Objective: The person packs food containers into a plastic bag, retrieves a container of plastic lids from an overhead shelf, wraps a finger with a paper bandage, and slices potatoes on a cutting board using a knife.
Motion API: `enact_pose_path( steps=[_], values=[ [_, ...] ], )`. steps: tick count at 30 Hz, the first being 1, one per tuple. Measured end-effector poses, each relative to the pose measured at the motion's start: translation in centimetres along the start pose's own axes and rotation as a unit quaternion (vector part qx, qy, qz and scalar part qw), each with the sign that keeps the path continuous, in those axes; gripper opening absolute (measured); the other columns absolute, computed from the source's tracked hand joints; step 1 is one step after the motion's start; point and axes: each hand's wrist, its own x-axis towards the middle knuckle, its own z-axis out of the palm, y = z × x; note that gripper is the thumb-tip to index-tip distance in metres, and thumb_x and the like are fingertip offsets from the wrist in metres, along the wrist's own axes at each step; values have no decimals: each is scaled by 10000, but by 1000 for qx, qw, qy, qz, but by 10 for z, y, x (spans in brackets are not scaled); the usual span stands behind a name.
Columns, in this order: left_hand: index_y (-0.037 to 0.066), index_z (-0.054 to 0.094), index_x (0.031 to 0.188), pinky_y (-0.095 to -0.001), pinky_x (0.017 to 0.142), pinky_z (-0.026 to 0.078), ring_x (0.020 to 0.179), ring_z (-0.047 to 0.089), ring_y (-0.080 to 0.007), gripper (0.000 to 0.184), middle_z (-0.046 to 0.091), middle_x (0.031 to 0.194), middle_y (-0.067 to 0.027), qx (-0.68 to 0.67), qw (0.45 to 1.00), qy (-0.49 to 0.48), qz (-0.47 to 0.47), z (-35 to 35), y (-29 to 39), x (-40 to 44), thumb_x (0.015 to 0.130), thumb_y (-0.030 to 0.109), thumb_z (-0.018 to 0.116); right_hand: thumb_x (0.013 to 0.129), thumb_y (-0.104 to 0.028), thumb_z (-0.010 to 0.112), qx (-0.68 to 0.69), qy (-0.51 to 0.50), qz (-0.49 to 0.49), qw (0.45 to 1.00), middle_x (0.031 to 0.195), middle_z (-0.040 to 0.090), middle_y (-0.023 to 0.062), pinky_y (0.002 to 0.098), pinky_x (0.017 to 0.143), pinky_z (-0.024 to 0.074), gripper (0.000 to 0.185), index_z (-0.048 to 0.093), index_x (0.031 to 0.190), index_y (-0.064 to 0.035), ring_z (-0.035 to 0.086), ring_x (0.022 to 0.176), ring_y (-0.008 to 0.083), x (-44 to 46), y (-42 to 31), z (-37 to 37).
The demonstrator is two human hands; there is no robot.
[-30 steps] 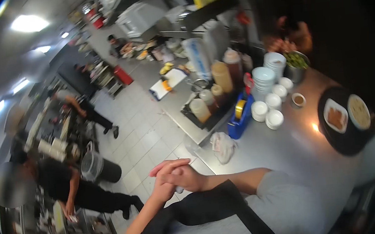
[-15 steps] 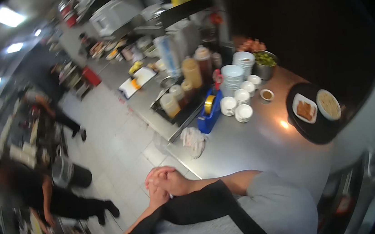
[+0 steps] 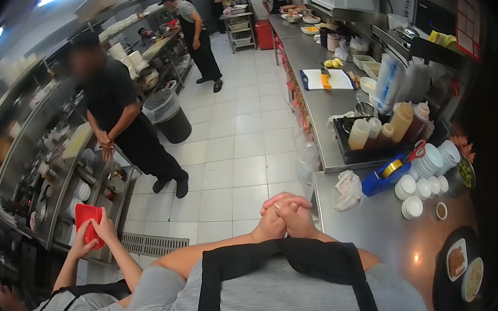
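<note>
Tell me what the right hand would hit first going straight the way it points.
Probably the left hand, clasped with the right hand; beyond them the way over the tiled floor looks free, though depth is unclear.

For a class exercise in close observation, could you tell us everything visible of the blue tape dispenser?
The blue tape dispenser has a body that looks like plastic and carries a roll of yellow tape. It rests on the metal counter, one end toward a crumpled whitish cloth, the other near stacked white bowls. A red object sits by that far end; whether they touch is unclear. Nobody is seen touching the dispenser.
</note>
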Motion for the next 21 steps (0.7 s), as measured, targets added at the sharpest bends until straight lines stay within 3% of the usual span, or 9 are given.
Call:
enact_pose_path(
  steps=[7,10,13,16,19,21],
  values=[
    [45,607,1033,-290,855,409,946,529,-158,230,563,1020,-71,-2,999,44,-32,-17,5,-10,928,148,429,824,-156,485,41,-19,29,999,900,597,165,347,795,472,221,572,879,40,578,847,199,11,19,15],
    [42,606,1034,-290,856,409,955,528,-158,229,563,1025,-71,-3,998,43,-37,-24,6,-5,929,142,429,869,-248,448,37,-43,30,998,986,582,180,357,847,455,338,555,1005,43,570,929,227,14,24,11],
    [36,593,1057,-290,873,400,980,523,-161,230,563,1035,-74,-12,999,8,-31,-28,3,1,928,131,428,807,-447,624,152,-86,134,975,1308,347,186,565,932,315,545,505,1108,-9,341,1226,283,22,47,-8],
    [37,558,1111,-292,903,377,1033,498,-158,248,551,1069,-74,-46,998,-40,-20,-29,-8,7,936,132,411,901,-474,419,175,-89,65,978,1111,538,183,355,928,411,594,463,1193,42,520,1061,243,16,18,-4],
    [46,543,1125,-290,911,360,1066,470,-141,257,535,1097,-68,-77,995,-36,-55,-28,-17,9,949,150,387,886,-615,294,248,-109,80,959,1208,487,191,381,984,363,763,345,1307,19,473,1131,260,26,21,-14],
    [24,546,1109,-280,931,348,1071,479,-142,246,554,1081,-81,-50,994,-6,-99,-31,-11,10,939,127,402,894,-607,270,230,-61,61,969,1217,483,187,396,983,360,746,358,1297,14,472,1129,265,26,19,-19]
  ],
)
